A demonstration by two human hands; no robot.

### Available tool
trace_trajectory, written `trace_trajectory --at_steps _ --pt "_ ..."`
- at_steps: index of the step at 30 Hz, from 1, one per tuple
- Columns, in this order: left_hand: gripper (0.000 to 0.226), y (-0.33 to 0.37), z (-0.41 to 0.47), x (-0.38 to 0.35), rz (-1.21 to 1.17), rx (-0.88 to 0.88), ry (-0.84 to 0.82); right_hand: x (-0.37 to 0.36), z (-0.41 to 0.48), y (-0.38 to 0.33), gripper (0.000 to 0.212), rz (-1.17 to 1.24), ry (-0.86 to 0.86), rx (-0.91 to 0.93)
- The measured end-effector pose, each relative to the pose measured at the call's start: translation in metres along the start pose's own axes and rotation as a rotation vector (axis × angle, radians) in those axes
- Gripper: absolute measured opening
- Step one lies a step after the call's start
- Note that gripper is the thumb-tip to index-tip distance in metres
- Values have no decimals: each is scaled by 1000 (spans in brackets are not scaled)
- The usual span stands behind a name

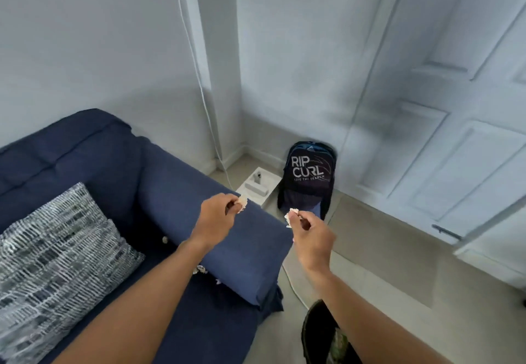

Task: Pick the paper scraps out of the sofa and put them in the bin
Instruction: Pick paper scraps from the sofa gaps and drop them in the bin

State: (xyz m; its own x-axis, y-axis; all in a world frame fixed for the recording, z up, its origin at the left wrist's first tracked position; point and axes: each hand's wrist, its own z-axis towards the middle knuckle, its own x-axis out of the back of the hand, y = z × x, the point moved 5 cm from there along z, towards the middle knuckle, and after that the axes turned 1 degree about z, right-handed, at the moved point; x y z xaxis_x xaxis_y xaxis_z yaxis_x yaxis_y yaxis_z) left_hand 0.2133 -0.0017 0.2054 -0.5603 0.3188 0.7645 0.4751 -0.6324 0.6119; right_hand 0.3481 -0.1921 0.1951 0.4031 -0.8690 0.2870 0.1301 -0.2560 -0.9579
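My left hand hovers over the blue sofa's armrest, fingers pinched on a small white paper scrap. My right hand is just past the armrest's end, above the floor, pinching another white paper scrap. More scraps lie in the gap between the seat and the armrest, partly hidden by my left forearm. A small pale bit sits deeper in that gap. A black round rim at the bottom edge, under my right forearm, may be the bin; its inside is mostly hidden.
A patterned grey cushion lies on the sofa seat at left. A dark backpack leans against the wall, next to a white box. A white cable runs from a wall socket to the floor. A white door stands at right.
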Motion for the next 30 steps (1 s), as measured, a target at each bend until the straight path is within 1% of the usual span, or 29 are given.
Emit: trace_trajectory --at_steps 3,9,14,18,22,26,30 --pt "9 43 7 -18 -37 -72 -42 47 9 -3 24 -65 103 32" --pt "6 117 5 -78 -75 -198 -139 131 10 17 25 -221 199 18" --pt "7 155 -16 -145 -98 -260 -224 185 0 63 22 -230 242 -52" --pt "7 166 -42 -196 -127 -283 -297 212 -10 107 23 -275 222 -127" --pt "4 163 -68 -240 -117 -329 -356 228 -20 150 20 -326 199 -174" --pt "9 145 -90 -286 -81 -339 -412 230 -28 202 22 -374 165 -242" --pt "8 120 -113 -329 -59 -319 -474 228 -35 253 24 -447 138 -355"
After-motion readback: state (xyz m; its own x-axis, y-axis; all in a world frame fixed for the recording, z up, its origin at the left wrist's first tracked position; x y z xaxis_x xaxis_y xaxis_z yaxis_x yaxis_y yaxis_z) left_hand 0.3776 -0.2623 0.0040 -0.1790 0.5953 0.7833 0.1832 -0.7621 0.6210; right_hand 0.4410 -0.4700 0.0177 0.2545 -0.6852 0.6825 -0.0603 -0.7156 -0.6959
